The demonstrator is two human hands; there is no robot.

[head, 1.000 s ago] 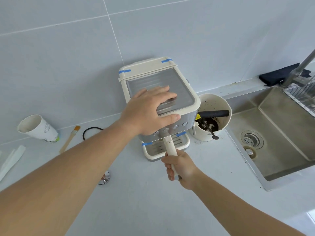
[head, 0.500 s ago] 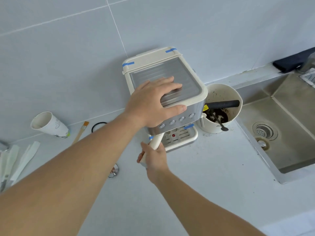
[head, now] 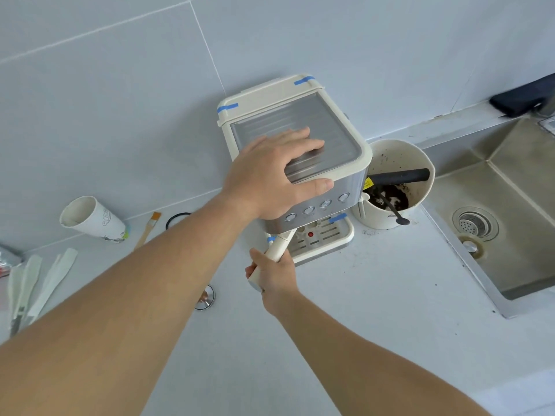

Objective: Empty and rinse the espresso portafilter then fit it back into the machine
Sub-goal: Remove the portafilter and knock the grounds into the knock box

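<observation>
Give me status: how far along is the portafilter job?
Done: nothing visibly. In hand: right hand grips the portafilter handle, angled left, head hidden under the espresso machine; left hand braces its top. Left: empty into the knock box, rinse at the sink, refit.

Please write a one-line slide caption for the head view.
Left hand steadies the espresso machine; right hand grips the portafilter handle.

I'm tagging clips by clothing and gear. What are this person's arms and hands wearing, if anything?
Nothing shows. Both forearms are bare up to the picture's edge, with no sleeves in view. The left hand and right hand have no gloves, and no watch or bracelet appears at either wrist. No rings show on the visible fingers.
</observation>
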